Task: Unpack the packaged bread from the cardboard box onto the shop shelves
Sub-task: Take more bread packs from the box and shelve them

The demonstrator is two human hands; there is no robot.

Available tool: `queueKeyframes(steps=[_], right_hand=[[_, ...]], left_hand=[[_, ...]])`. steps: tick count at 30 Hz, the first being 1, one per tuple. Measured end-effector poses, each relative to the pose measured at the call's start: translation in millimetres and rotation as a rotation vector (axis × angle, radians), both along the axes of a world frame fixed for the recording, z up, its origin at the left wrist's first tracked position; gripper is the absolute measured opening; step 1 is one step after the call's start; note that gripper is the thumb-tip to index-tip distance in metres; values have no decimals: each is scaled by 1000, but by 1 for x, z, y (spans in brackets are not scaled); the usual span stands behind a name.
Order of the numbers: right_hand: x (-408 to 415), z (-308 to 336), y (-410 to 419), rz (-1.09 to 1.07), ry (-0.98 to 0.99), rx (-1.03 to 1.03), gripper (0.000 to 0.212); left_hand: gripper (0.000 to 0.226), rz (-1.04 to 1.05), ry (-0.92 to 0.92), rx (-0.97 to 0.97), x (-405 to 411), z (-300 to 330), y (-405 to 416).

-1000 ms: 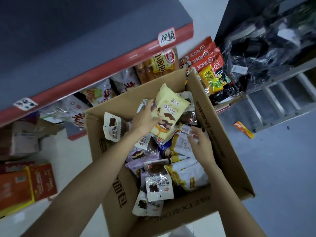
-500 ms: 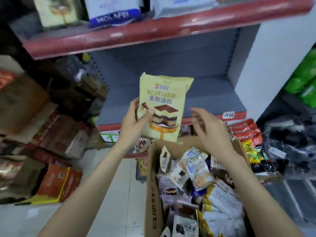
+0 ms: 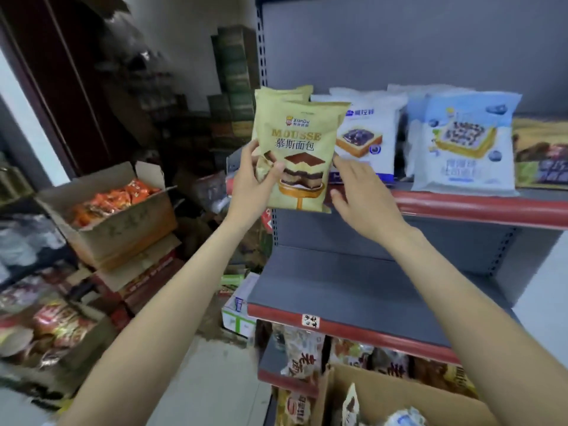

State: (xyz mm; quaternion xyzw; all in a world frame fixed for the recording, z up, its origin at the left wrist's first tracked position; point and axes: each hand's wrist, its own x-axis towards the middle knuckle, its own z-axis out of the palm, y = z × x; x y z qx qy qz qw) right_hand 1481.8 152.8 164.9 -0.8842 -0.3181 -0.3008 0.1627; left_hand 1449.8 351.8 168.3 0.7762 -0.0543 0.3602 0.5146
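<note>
Head view: yellow mousse bread pack [image 3: 299, 155], upright, raised at the left end of the upper shelf [image 3: 479, 207]; left hand [image 3: 253, 182] pinches its left edge, right hand [image 3: 362, 195] loosely spread at its right edge. Cardboard box [image 3: 396, 398] well below that shelf.

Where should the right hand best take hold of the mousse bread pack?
Probably the lower right edge, coming from the right. The pack hangs upright, the left hand pinches its left edge, and the open right hand is already beside that free edge.
</note>
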Motion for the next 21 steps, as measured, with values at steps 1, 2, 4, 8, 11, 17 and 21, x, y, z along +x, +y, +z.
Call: queueKeyframes(steps=[1, 2, 4, 8, 11, 17, 21], right_hand=[[7, 4, 10, -10, -19, -18, 57], [13, 8, 20, -25, -37, -36, 57], [25, 17, 39, -42, -39, -42, 55], [45, 34, 69, -106, -30, 7, 50], [51, 41, 78, -243, -39, -59, 36], [54, 25, 93, -502, -95, -345, 13], [50, 31, 99, -458, -110, -363, 22]], left_hand=[[56, -3, 10, 3, 11, 6, 9], [56, -7, 15, 7, 22, 10, 18], [55, -17, 13, 16, 39, 19, 31], [50, -32, -54, -4, 62, 45, 47], [53, -21, 33, 141, 86, 59, 55], [47, 191, 386, 654, 131, 57, 63], [46, 357, 210, 753, 132, 59, 63]])
